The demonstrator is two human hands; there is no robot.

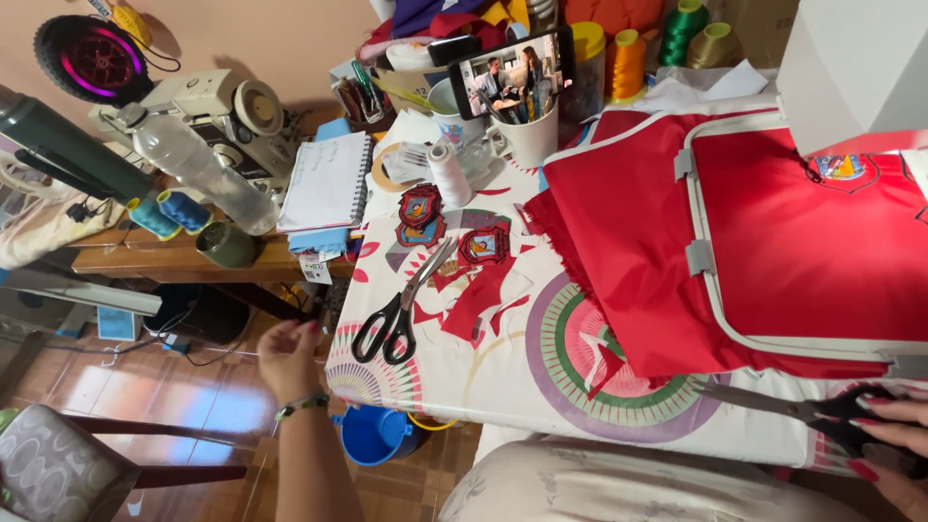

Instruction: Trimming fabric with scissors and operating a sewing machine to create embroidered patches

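Hands apart: left (287, 356) curled, right (894, 440) on scissors (831, 414)

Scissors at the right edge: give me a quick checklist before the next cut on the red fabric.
1. Right hand on the dark-handled scissors: ok, fingers rest on the handles.
2. Blades shut: ok, they lie flat on the table, pointing left.
3. Blades clear of the red fabric: cannot tell, the tip lies close to its frayed lower edge.
4. Left hand away from the blades: ok, it hangs off the table's left edge, holding nothing.
5. Fabric seated in the white hoop: ok, it looks flat.
6. Second scissors out of the way: ok, left of the fabric by the patches.
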